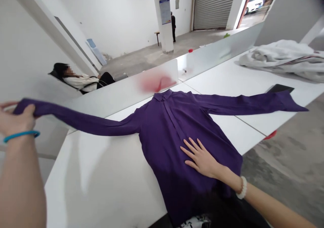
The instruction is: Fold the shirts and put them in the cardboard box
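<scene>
A long-sleeved purple button-front shirt [172, 143] lies face up on the white table [96, 177], collar toward the far side. My left hand [17, 118] grips the cuff end of the shirt's left-hand sleeve [83, 123], lifting it taut past the table edge. My right hand [201, 157] rests flat on the shirt's front, fingers spread, below the placket. The other sleeve [248, 105] stretches out flat to the right, its cuff near the table's far right edge. The shirt's hem is hidden by my body at the bottom of the view.
A crumpled grey-white cloth [280, 61] lies at the far right of the table. A black flat object [280, 88] sits under the right sleeve. Frosted partitions [126, 93] and a bottle [189, 61] stand beyond the shirt. A seated person [81, 81] is behind the partition.
</scene>
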The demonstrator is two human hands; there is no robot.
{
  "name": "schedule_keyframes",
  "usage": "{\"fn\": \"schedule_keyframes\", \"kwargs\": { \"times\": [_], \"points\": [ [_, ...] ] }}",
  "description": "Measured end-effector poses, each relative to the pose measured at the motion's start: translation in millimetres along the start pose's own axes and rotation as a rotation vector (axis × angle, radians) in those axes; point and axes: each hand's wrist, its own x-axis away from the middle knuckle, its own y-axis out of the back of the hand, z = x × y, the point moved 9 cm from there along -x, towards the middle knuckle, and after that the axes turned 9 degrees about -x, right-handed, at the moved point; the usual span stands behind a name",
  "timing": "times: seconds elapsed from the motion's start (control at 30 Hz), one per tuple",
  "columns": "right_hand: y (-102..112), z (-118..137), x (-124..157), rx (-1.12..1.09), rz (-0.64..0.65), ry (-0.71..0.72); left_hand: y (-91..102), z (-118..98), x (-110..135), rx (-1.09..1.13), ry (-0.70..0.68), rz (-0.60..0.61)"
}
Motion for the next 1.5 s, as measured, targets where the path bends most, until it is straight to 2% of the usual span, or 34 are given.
{"fn": "schedule_keyframes", "kwargs": {
  "times": [0.07, 0.1, 0.17, 0.2, 0.23, 0.27, 0.3, 0.33, 0.4, 0.43, 0.5, 0.57, 0.63, 0.73, 0.8, 0.87, 0.93, 1.0, 1.07, 1.13, 1.23, 1.3, 1.4, 1.5],
  "points": [
    [1.7, -0.3, -6.4, -0.079, -0.032, -0.018, 23.5, -93.8, 24.3, 0.216, -0.137, -0.073],
    [7.9, -2.0, -13.5, -0.156, -0.065, -0.038, 32.1, -143.9, 47.4, 0.311, -0.257, -0.086],
    [29.9, -12.1, -35.0, -0.368, -0.173, -0.106, 31.4, -234.6, 113.8, 0.523, -0.497, 0.018],
    [42.4, -22.0, -48.5, -0.498, -0.233, -0.163, 20.5, -275.2, 157.5, 0.579, -0.639, 0.148],
    [54.4, -33.9, -63.2, -0.615, -0.291, -0.223, 4.4, -307.9, 205.9, 0.619, -0.765, 0.312],
    [62.7, -47.9, -78.3, -0.723, -0.322, -0.299, -12.0, -330.0, 254.1, 0.641, -0.858, 0.446],
    [67.5, -62.7, -92.9, -0.829, -0.332, -0.380, -28.6, -344.2, 302.1, 0.631, -0.963, 0.566],
    [73.5, -74.6, -107.1, -0.865, -0.341, -0.416, -44.1, -349.1, 343.3, 0.603, -1.035, 0.643],
    [80.1, -97.1, -129.8, -0.931, -0.354, -0.466, -71.2, -338.0, 396.1, 0.549, -1.059, 0.697],
    [81.3, -108.5, -136.8, -0.996, -0.388, -0.495, -82.0, -326.8, 410.6, 0.534, -1.055, 0.703],
    [78.0, -129.0, -143.5, -1.188, -0.484, -0.579, -101.2, -299.7, 420.1, 0.502, -1.026, 0.699],
    [74.5, -140.7, -146.4, -1.349, -0.579, -0.637, -120.2, -271.7, 412.5, 0.466, -0.979, 0.691],
    [79.2, -141.6, -151.4, -1.390, -0.616, -0.625, -143.0, -244.0, 393.8, 0.406, -0.880, 0.670],
    [98.8, -131.9, -162.3, -1.499, -0.640, -0.497, -178.7, -201.9, 355.4, 0.281, -0.636, 0.605],
    [114.1, -123.3, -171.0, -1.626, -0.636, -0.371, -194.5, -180.1, 334.2, 0.218, -0.528, 0.566],
    [124.1, -120.3, -178.4, -1.729, -0.629, -0.302, -199.3, -169.2, 320.9, 0.157, -0.544, 0.516],
    [126.4, -125.0, -184.3, -1.749, -0.622, -0.311, -197.2, -164.2, 315.3, 0.069, -0.626, 0.470],
    [124.2, -136.9, -186.8, -1.690, -0.637, -0.358, -196.6, -158.3, 315.3, -0.022, -0.683, 0.483],
    [118.3, -155.0, -184.0, -1.605, -0.674, -0.436, -197.7, -148.0, 314.3, -0.089, -0.650, 0.526],
    [110.0, -175.6, -176.0, -1.542, -0.723, -0.534, -195.6, -137.9, 310.0, -0.116, -0.569, 0.521],
    [100.4, -198.1, -163.0, -1.496, -0.757, -0.648, -192.3, -133.5, 307.0, -0.102, -0.531, 0.502],
    [101.6, -205.7, -155.1, -1.460, -0.766, -0.685, -194.2, -132.6, 308.7, -0.100, -0.536, 0.542],
    [120.6, -214.9, -133.8, -1.384, -0.824, -0.668, -196.8, -124.2, 308.5, -0.131, -0.495, 0.605],
    [159.9, -237.7, -75.8, -1.237, -1.020, -0.645, -201.7, -113.1, 305.2, -0.204, -0.460, 0.708]
  ]
}}
